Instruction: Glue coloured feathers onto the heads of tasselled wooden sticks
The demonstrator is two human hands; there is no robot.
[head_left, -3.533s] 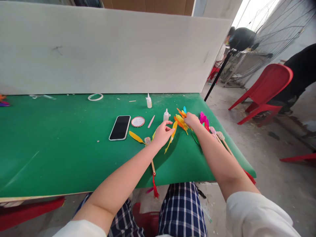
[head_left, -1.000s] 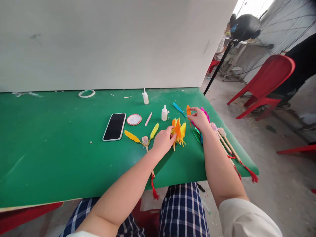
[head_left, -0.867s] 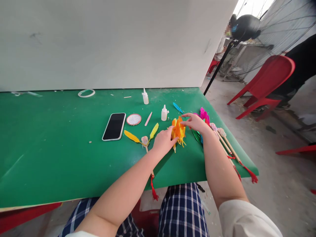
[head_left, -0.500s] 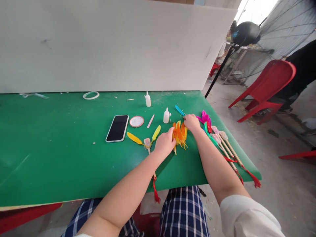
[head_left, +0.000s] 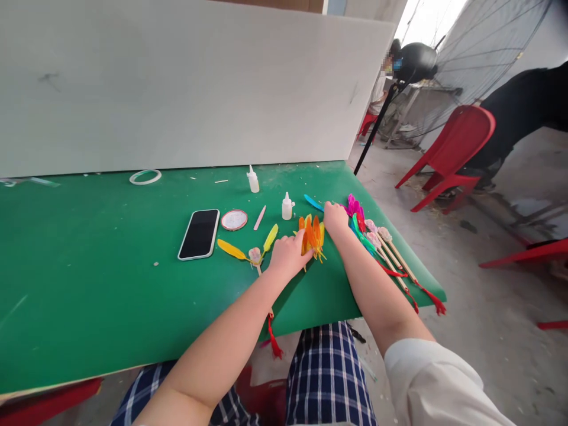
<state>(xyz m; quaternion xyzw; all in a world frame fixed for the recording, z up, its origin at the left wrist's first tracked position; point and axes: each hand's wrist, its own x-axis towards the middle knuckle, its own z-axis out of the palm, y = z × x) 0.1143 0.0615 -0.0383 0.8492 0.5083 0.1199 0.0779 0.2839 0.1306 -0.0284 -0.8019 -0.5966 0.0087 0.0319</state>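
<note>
My left hand (head_left: 287, 258) is closed at the left side of a bunch of orange and yellow feathers (head_left: 314, 234), its thumb and fingers around their edge. My right hand (head_left: 336, 219) is curled just right of the bunch, at the stem end of a blue feather (head_left: 313, 203); its fingertips are hidden, so what they hold cannot be made out. Left of my left hand lies a wooden stick with a pale flower-shaped top (head_left: 254, 255), a yellow-orange feather (head_left: 231, 249) and a yellow feather (head_left: 270, 237) fanning out from it. A red tassel (head_left: 274, 337) hangs from its lower end.
Several flower-topped sticks (head_left: 402, 255) with red tassels lie at the table's right edge beside magenta feathers (head_left: 355, 206) and green feathers (head_left: 364, 239). Two glue bottles (head_left: 287, 207), a phone (head_left: 199, 234), a round disc (head_left: 234, 220), a pink tool (head_left: 260, 218) and a tape ring (head_left: 145, 177) are on the table.
The view has shifted, so the table items appear farther left. My left hand stays at the orange feathers, and my right hand remains near the blue feather, slightly turned.
</note>
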